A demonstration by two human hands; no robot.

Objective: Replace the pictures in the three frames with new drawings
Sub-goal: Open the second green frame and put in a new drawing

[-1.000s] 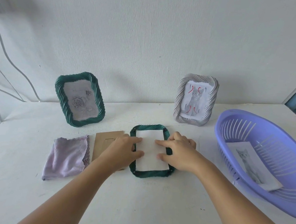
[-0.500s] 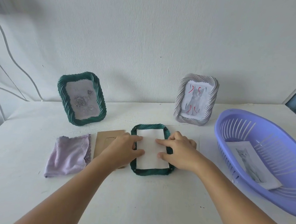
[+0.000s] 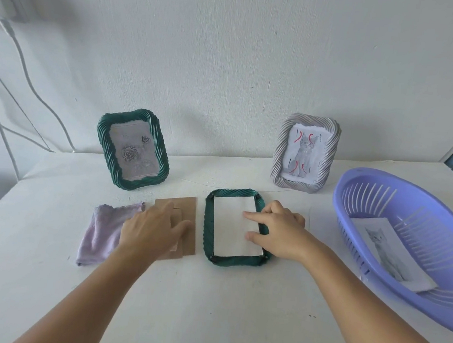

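Green frame lies face down mid-table, white paper sitting in its back opening. Right hand rests on the frame's right edge, index finger and thumb spread flat onto the paper, gripping nothing. Left hand lies palm down, fingers extended, on the brown backing board just left of the frame; not closed around it. Hands apart, one each side of the frame's left rim. Purple cloth crumpled beside the board, partly under the left wrist. Second green frame stands upright against the wall at back left, holding a rose drawing. Grey frame stands upright at back right with a cat drawing marked in red. Purple basket at right, well apart from the hands, holds a loose cat drawing lying flat inside. White cables run along the wall at left.
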